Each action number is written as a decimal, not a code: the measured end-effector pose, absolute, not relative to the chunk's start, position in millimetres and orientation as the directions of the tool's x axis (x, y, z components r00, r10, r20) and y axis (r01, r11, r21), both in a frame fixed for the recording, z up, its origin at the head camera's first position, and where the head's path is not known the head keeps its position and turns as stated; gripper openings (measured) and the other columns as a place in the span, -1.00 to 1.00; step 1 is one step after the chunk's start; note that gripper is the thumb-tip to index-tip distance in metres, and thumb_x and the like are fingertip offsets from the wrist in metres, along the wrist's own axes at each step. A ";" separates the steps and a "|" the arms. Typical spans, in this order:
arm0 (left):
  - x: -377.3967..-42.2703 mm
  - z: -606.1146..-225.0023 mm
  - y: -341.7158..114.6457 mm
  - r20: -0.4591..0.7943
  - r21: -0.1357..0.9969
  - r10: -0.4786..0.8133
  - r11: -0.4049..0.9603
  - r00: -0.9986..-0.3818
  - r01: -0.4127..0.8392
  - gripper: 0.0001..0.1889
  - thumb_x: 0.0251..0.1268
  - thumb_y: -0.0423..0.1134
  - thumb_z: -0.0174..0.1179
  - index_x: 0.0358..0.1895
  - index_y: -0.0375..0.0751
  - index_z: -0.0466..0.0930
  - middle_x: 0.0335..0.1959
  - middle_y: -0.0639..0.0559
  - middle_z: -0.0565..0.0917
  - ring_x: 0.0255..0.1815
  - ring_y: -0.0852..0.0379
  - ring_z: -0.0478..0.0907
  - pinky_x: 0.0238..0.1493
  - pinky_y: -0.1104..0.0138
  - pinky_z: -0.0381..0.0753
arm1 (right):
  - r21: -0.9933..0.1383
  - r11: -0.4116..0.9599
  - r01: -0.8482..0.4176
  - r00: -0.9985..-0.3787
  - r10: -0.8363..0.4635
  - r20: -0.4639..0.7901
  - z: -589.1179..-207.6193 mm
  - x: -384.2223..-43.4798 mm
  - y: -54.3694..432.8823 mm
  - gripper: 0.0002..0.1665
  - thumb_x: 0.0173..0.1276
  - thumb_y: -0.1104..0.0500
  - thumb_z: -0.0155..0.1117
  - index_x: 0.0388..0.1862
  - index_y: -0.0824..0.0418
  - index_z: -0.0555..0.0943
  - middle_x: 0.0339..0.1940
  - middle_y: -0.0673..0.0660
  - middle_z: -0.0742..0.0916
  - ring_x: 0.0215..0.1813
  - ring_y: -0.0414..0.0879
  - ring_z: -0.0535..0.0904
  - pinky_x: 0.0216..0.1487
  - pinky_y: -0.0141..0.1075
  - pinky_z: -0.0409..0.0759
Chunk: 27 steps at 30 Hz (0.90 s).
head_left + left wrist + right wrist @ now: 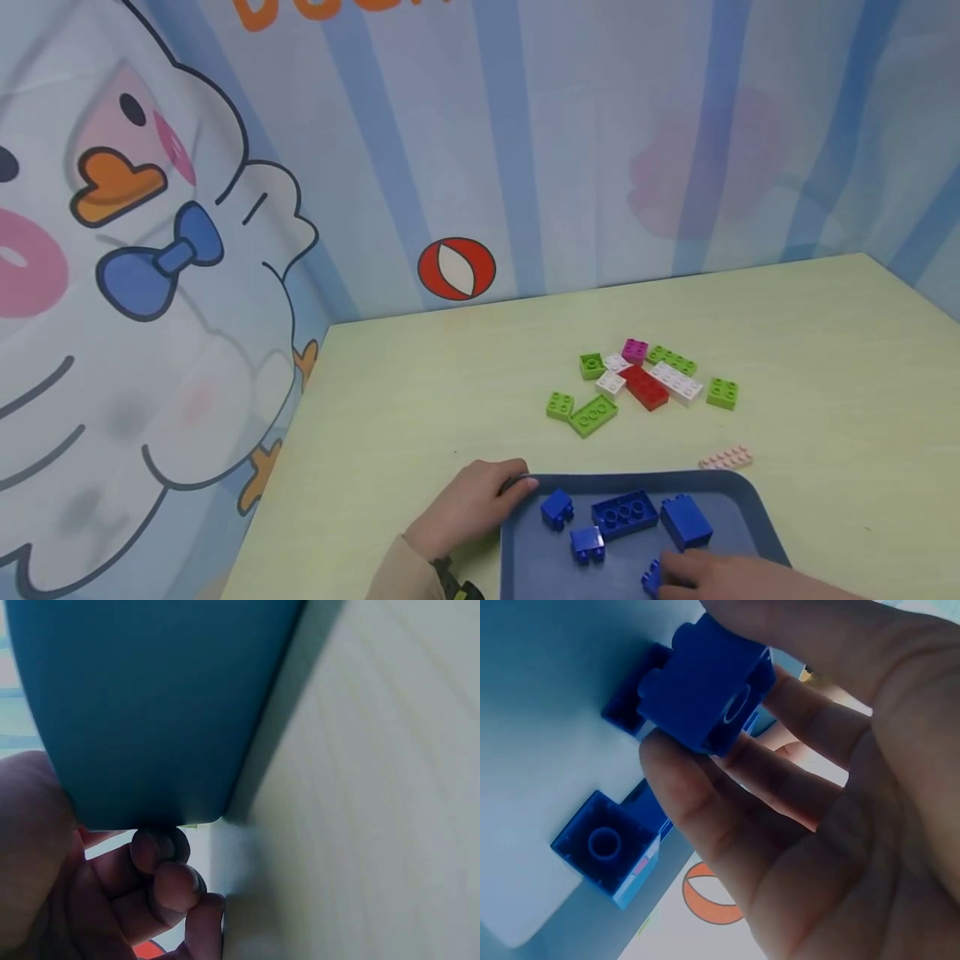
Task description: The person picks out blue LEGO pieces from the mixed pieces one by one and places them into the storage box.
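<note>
The grey-blue tray (543,579) lies at the table's near side. At its far left corner my left hand (480,504) grips the rim, thumb along the edge; the left wrist view shows curled fingers (180,885) beneath the tray's end (150,712). Inside the tray, my right hand (723,579) pinches a small blue toy brick (705,690) between thumb and fingers, mostly covered in the head view. Several other blue bricks lie around it: two small ones (557,509) (587,546), a long upturned one (624,513) and a larger block (686,522).
Beyond the tray, loose bricks are scattered: lime green (593,415), white (676,382), red (645,388) and magenta (634,351). A pale pink brick (725,457) lies just behind the tray's far rim. A printed cloth backdrop (555,167) rises at the table's back edge.
</note>
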<state>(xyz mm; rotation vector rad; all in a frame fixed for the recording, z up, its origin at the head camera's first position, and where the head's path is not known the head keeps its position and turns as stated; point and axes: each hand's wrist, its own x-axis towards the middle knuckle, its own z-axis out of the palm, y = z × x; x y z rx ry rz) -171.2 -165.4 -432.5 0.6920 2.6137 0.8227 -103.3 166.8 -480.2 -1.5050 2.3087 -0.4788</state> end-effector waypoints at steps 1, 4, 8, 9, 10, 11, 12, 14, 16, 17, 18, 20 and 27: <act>-171.3 -432.5 -165.3 -0.149 0.603 0.532 0.717 -0.834 0.350 -0.77 0.58 -0.01 0.06 -0.30 0.03 0.54 -0.58 0.24 0.42 -0.53 0.31 0.39 -0.38 0.37 0.39 | -0.503 0.437 -0.745 -0.423 -0.894 -0.149 -471.9 -99.1 164.1 -0.67 0.51 -0.28 0.07 0.07 -0.22 0.60 -0.18 -0.28 0.53 -0.29 -0.48 0.38 -0.35 -0.51 0.42; -171.6 -432.7 -165.2 -0.150 0.605 0.532 0.716 -0.833 0.348 -0.76 0.58 0.00 0.05 -0.30 0.03 0.54 -0.59 0.24 0.41 -0.53 0.30 0.39 -0.39 0.38 0.38 | -0.608 0.625 -0.490 -0.564 -0.758 -0.326 -456.9 -89.5 158.3 -0.70 0.46 -0.24 0.21 0.00 -0.16 0.63 -0.24 -0.28 0.58 -0.30 -0.41 0.46 -0.28 -0.41 0.53; -171.4 -432.8 -165.3 -0.148 0.601 0.531 0.718 -0.834 0.351 -0.76 0.58 0.00 0.06 -0.32 0.03 0.53 -0.59 0.24 0.41 -0.53 0.30 0.38 -0.39 0.37 0.38 | -0.589 0.762 -0.269 -0.627 -0.603 -0.493 -473.6 -88.2 162.1 -0.56 0.37 -0.27 0.30 0.10 -0.12 0.64 -0.12 -0.24 0.68 -0.16 -0.34 0.60 -0.10 -0.22 0.63; -171.3 -432.7 -165.3 -0.149 0.600 0.530 0.719 -0.835 0.350 -0.76 0.58 0.00 0.06 -0.32 0.03 0.53 -0.59 0.24 0.41 -0.53 0.30 0.38 -0.39 0.37 0.38 | -0.581 0.767 -0.271 -0.623 -0.600 -0.501 -483.0 -89.5 165.1 -0.52 0.35 -0.29 0.29 0.14 -0.13 0.63 -0.07 -0.24 0.69 -0.09 -0.33 0.62 -0.05 -0.18 0.63; -171.1 -432.8 -165.3 -0.149 0.599 0.529 0.720 -0.835 0.350 -0.76 0.58 -0.01 0.06 -0.31 0.03 0.53 -0.59 0.24 0.41 -0.53 0.30 0.38 -0.39 0.37 0.38 | -0.577 0.761 -0.297 -0.610 -0.616 -0.498 -490.9 -91.2 167.8 -0.47 0.36 -0.32 0.27 0.18 -0.12 0.62 -0.02 -0.24 0.69 -0.05 -0.33 0.63 -0.04 -0.18 0.63; -171.0 -432.9 -165.3 -0.149 0.600 0.529 0.720 -0.835 0.349 -0.76 0.57 -0.01 0.06 -0.31 0.03 0.53 -0.59 0.24 0.41 -0.53 0.30 0.38 -0.39 0.37 0.38 | -0.571 0.765 -0.297 -0.610 -0.612 -0.504 -495.2 -91.4 168.0 -0.48 0.35 -0.33 0.27 0.18 -0.13 0.62 -0.02 -0.23 0.69 -0.04 -0.31 0.64 -0.03 -0.16 0.63; -170.9 -433.1 -165.2 -0.148 0.601 0.529 0.719 -0.836 0.349 -0.77 0.57 -0.01 0.06 -0.31 0.03 0.53 -0.59 0.24 0.41 -0.54 0.30 0.38 -0.39 0.37 0.38 | -0.571 0.760 -0.309 -0.603 -0.621 -0.500 -498.8 -92.3 169.4 -0.44 0.36 -0.34 0.25 0.20 -0.10 0.62 0.00 -0.21 0.70 -0.03 -0.30 0.65 -0.04 -0.16 0.64; -170.7 -433.2 -165.1 -0.146 0.604 0.530 0.717 -0.836 0.349 -0.77 0.57 -0.02 0.07 -0.31 0.03 0.53 -0.59 0.24 0.41 -0.54 0.30 0.38 -0.39 0.38 0.38 | -0.560 0.773 -0.299 -0.617 -0.604 -0.504 -494.4 -91.3 166.3 -0.47 0.35 -0.32 0.28 0.17 -0.10 0.62 -0.03 -0.20 0.71 -0.07 -0.30 0.65 -0.05 -0.17 0.64; -170.3 -433.1 -165.2 -0.144 0.609 0.531 0.713 -0.835 0.348 -0.77 0.57 -0.02 0.07 -0.31 0.03 0.53 -0.59 0.23 0.40 -0.54 0.30 0.38 -0.40 0.38 0.38 | -0.556 0.779 -0.290 -0.628 -0.593 -0.504 -482.3 -89.5 160.4 -0.54 0.36 -0.27 0.30 0.11 -0.08 0.63 -0.11 -0.22 0.70 -0.15 -0.32 0.63 -0.09 -0.23 0.64; -170.4 -433.1 -165.2 -0.144 0.610 0.531 0.712 -0.835 0.348 -0.77 0.57 -0.02 0.07 -0.31 0.03 0.53 -0.59 0.23 0.40 -0.54 0.30 0.38 -0.40 0.38 0.37 | -0.556 0.784 -0.278 -0.635 -0.584 -0.506 -475.2 -88.0 157.3 -0.60 0.37 -0.24 0.31 0.06 -0.09 0.63 -0.16 -0.24 0.69 -0.20 -0.33 0.62 -0.11 -0.25 0.63; -170.3 -433.0 -165.2 -0.143 0.610 0.531 0.712 -0.835 0.349 -0.77 0.57 -0.02 0.07 -0.31 0.03 0.53 -0.59 0.23 0.40 -0.54 0.31 0.37 -0.40 0.38 0.37 | -0.565 0.755 -0.334 -0.619 -0.628 -0.473 -471.3 -88.3 156.2 -0.66 0.40 -0.22 0.29 0.01 -0.09 0.63 -0.21 -0.28 0.65 -0.27 -0.36 0.57 -0.18 -0.31 0.61; -170.3 -432.9 -165.2 -0.144 0.611 0.531 0.712 -0.835 0.347 -0.77 0.57 -0.02 0.07 -0.30 0.03 0.53 -0.59 0.23 0.40 -0.55 0.31 0.37 -0.41 0.38 0.37 | -0.562 0.676 -0.477 -0.562 -0.726 -0.396 -466.7 -90.2 155.0 -0.76 0.47 -0.20 0.22 -0.06 -0.14 0.61 -0.29 -0.31 0.55 -0.36 -0.41 0.47 -0.30 -0.40 0.53; -170.7 -432.6 -165.1 -0.148 0.603 0.530 0.717 -0.835 0.348 -0.77 0.58 -0.02 0.06 -0.30 0.03 0.53 -0.58 0.24 0.42 -0.53 0.30 0.39 -0.39 0.37 0.39 | -0.480 0.466 -0.743 -0.404 -0.885 -0.233 -487.3 -101.1 166.2 -0.67 0.54 -0.32 0.00 0.02 -0.25 0.58 -0.25 -0.28 0.41 -0.38 -0.46 0.32 -0.42 -0.47 0.37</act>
